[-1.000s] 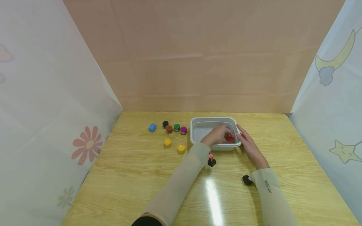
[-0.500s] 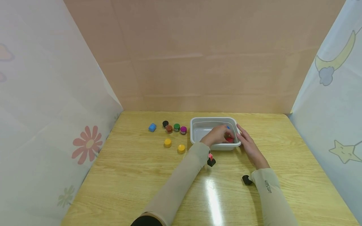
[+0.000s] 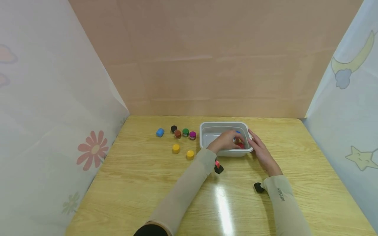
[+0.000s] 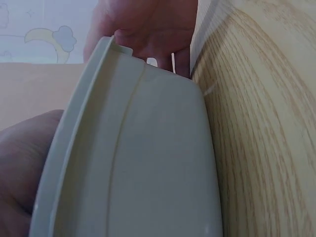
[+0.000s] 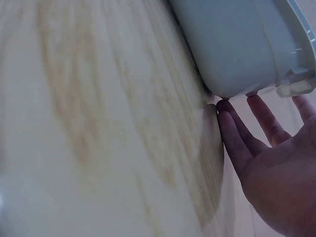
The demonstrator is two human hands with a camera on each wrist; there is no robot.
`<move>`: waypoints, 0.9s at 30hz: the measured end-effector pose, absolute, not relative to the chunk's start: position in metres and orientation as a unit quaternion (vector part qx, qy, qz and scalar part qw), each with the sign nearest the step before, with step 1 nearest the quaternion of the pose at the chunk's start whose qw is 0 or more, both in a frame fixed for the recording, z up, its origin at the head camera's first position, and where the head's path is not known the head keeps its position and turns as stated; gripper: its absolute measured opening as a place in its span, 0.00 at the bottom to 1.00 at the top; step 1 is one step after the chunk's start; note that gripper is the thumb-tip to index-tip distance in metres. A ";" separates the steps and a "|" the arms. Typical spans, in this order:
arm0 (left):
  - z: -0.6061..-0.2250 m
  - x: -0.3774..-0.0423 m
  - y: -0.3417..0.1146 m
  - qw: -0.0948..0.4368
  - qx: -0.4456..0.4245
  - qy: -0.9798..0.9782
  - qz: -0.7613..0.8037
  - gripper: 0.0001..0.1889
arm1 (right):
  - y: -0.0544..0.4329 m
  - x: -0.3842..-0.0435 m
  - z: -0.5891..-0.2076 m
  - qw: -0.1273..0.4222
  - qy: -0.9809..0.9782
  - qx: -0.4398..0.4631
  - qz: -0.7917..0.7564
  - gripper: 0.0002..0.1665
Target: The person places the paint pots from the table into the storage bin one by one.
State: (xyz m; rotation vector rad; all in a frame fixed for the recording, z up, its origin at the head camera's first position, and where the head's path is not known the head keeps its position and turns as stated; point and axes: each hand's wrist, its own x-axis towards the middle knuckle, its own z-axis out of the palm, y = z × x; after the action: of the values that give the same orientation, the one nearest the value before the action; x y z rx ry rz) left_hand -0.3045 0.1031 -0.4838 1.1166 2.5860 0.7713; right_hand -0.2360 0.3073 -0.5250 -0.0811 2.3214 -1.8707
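In the head view, my left hand (image 3: 225,141) reaches over the near rim into the grey plastic basin (image 3: 224,153). Its bent fingers and thumb hold a small red-topped jar (image 3: 241,146) at the right end, mostly covered by the hand. Something blue (image 3: 238,132) sits behind those fingers inside the basin. My right hand (image 3: 262,154) is at the basin's right end outside. Its extended fingers (image 5: 264,116) touch that end in the right wrist view. The basin's side wall (image 4: 158,143) hides most of the left hand (image 4: 24,163) in the left wrist view.
Left of the basin stand small jars with black (image 3: 174,128), brown (image 3: 177,134), green (image 3: 185,132) and magenta (image 3: 192,135) lids. A blue piece (image 3: 160,132) and two yellow ones (image 3: 176,148) lie nearby. A brown wall closes the table's back.
My left hand's fingers have shifted slightly around the red-topped jar, and its wrist has moved a little left. The right hand stays against the basin. The head view has shifted slightly.
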 end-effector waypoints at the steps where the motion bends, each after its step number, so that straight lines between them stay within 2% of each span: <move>1: -0.483 -0.304 0.102 0.108 0.380 0.880 0.263 0.14 | 0.307 -0.236 -0.525 0.081 0.775 -0.026 -0.626 0.40; 12: -0.471 -0.302 0.075 0.066 0.400 0.850 0.336 0.17 | 0.307 -0.235 -0.524 0.081 0.780 -0.032 -0.619 0.40; 20: -0.461 -0.291 0.045 0.027 0.411 0.849 0.331 0.18 | 0.306 -0.236 -0.524 0.079 0.777 -0.014 -0.624 0.39; 27: -0.457 -0.276 0.014 0.001 0.403 0.844 0.353 0.15 | 0.307 -0.236 -0.525 0.083 0.784 -0.015 -0.615 0.40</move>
State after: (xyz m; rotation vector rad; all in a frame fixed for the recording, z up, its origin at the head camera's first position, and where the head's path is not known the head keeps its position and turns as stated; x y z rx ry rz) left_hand -0.2760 0.0142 -0.4570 1.2646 2.6517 1.1095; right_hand -0.2364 0.3066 -0.5250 -0.0453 2.3415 -1.8345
